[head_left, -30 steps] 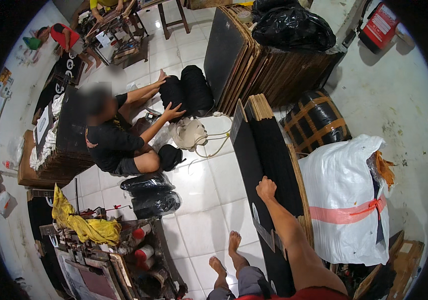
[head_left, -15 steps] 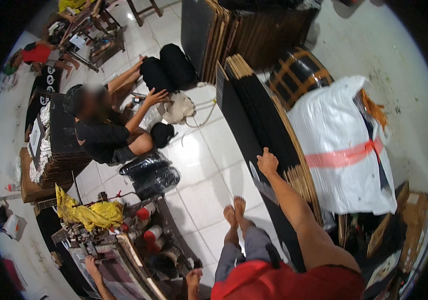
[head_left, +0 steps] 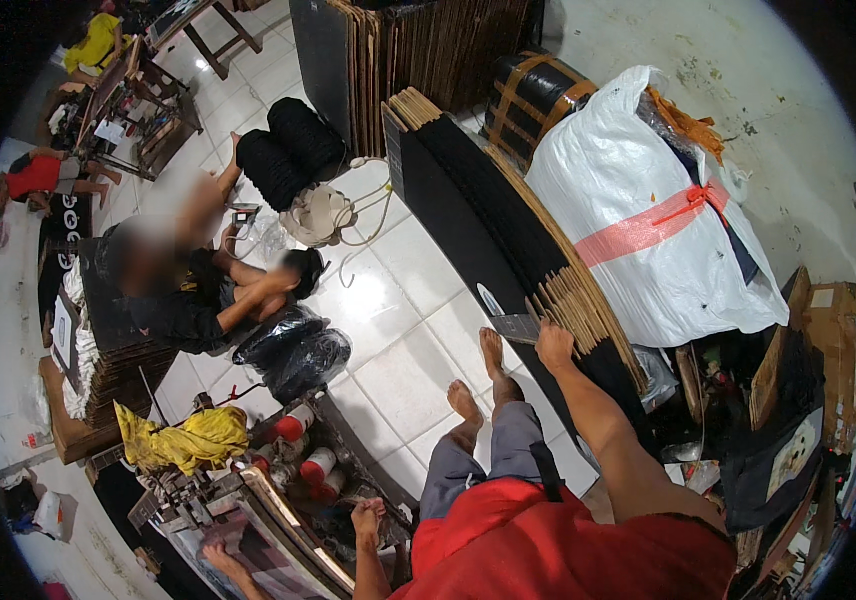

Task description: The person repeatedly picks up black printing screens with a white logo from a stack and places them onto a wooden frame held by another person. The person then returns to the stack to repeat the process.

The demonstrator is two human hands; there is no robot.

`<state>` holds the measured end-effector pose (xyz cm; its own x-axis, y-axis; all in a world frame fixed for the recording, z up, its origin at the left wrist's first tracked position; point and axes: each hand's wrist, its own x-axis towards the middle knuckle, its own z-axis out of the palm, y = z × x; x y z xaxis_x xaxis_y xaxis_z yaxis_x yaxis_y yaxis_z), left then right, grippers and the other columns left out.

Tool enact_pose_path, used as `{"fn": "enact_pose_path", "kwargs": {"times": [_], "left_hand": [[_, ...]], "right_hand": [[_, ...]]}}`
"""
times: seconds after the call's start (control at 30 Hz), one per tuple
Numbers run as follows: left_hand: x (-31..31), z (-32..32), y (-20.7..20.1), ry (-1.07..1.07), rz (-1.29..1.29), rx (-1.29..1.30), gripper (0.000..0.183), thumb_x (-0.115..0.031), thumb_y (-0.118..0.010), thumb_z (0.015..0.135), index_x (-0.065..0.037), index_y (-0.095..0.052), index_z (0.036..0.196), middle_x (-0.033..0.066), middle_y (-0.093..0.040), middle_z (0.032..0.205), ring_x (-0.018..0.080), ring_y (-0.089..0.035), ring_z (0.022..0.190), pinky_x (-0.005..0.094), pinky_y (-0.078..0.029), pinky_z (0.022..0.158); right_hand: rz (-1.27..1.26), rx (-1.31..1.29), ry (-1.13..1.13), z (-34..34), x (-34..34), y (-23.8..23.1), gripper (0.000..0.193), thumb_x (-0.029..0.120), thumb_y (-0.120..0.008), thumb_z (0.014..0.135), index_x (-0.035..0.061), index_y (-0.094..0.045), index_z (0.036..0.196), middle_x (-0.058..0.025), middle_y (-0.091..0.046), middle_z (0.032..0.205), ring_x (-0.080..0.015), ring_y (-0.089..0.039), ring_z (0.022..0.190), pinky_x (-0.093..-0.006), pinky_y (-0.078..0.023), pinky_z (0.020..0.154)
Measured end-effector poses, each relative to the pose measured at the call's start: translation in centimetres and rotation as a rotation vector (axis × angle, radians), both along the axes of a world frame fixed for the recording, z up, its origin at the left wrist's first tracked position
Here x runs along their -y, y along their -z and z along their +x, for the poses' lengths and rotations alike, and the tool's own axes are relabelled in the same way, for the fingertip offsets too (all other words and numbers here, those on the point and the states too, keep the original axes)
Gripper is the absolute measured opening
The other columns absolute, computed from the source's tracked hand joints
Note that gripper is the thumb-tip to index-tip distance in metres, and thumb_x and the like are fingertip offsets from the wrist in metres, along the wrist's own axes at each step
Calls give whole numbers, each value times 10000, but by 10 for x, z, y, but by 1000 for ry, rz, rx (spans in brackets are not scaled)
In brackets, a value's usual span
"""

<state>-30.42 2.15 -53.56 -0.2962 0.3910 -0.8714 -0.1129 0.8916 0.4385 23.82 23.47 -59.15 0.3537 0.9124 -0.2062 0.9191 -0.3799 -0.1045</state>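
My right hand point(head_left: 555, 345) is curled at the top edge of a long row of upright boards with black cloth on them point(head_left: 478, 190). Its fingers close on the nearest black board point(head_left: 448, 220), beside a dark grey strip point(head_left: 516, 328). A white oval print shows on that board's face. My left hand point(head_left: 368, 520) hangs low by my red shirt, fingers curled into a loose fist, with nothing visible in it. It is nearest to a low worktable holding red-and-white containers point(head_left: 316, 465). Another hand point(head_left: 228, 562), seemingly someone else's, is over a framed panel left of it.
A seated person point(head_left: 178, 290) works on the tiled floor beside black rolls point(head_left: 293, 155) and plastic-wrapped black bundles point(head_left: 293, 350). A large white sack point(head_left: 638, 190) leans right of the boards. Yellow cloth point(head_left: 183, 435) lies on the worktable. More boards point(head_left: 428, 80) stand behind.
My right hand has moved nearer along the row of boards. My view has shifted. The seated person has drawn a hand back from the black rolls toward the small black item.
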Motion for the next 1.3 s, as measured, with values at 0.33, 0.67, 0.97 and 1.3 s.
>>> {"fn": "enact_pose_path", "kwargs": {"times": [0.33, 0.67, 0.97, 1.3], "left_hand": [[-29, 8, -16, 71, -27, -55, 85, -94, -637, 821, -33, -583, 845, 46, -611, 763, 142, -584, 665, 248, -448, 556], [-1, -11, -11, 62, -22, 7, 95, -133, -633, 821, -64, -568, 831, 30, -608, 754, 138, -586, 677, 270, -451, 609], [20, -14, -16, -22, -49, -41, 149, -121, -683, 801, -69, -544, 814, 31, -592, 736, 138, -581, 666, 253, -447, 599], [12, -8, -9, 109, -76, -24, 129, -164, -653, 817, -67, -587, 870, 50, -630, 779, 166, -610, 680, 283, -462, 594]], "right_hand": [[4, -35, 83, 27, -5, 4, 283, 19, -563, 746, -65, -590, 1015, -245, -631, 786, -381, -631, 764, -467, -496, 676], [-13, 84, 28, 30, -9, -4, 246, 44, -557, 764, -60, -625, 977, -212, -650, 738, -317, -658, 673, -389, -525, 580], [14, 62, 41, 31, -9, -1, 328, 36, -565, 766, -91, -585, 1067, -233, -645, 758, -331, -653, 690, -407, -522, 594], [-11, 38, 52, 32, -7, -3, 262, 52, -583, 736, -40, -605, 981, -201, -658, 761, -317, -659, 686, -394, -525, 620]]}}
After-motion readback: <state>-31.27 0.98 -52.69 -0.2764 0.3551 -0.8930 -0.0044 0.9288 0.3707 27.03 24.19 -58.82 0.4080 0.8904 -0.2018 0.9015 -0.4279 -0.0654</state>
